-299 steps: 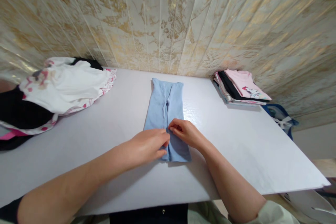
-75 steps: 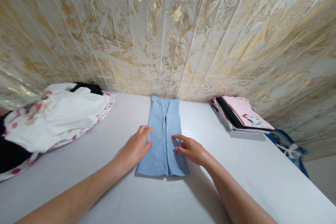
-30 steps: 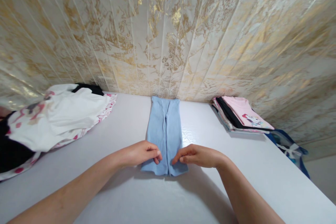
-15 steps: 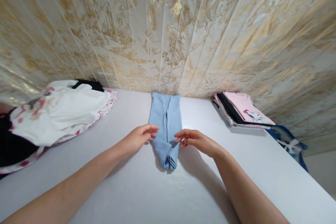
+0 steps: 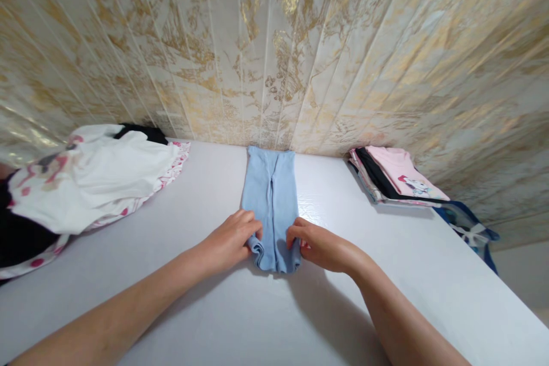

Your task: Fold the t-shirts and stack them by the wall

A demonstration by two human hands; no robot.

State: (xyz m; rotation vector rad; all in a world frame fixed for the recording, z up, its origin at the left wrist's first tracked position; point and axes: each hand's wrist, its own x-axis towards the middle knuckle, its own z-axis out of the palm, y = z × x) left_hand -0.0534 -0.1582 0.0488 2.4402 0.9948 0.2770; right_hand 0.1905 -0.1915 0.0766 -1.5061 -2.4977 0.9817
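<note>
Fingers (image 5: 250, 223) of our left hand (image 5: 231, 242) and right hand (image 5: 321, 247) pinch the leggings (image 5: 270, 189) at the doubled end; mid-fold, we judge, needing an even carry next.

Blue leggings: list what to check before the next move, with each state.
1. Grip: left hand and right hand hold the near fold of the blue leggings, one each side: ok.
2. Leggings straight, far end at the wall: ok.
3. Near fold flat: not ok, bunched.
4. Folded stack and loose pile apart from the leggings: ok.
5. Underside layers smooth: cannot tell.
</note>
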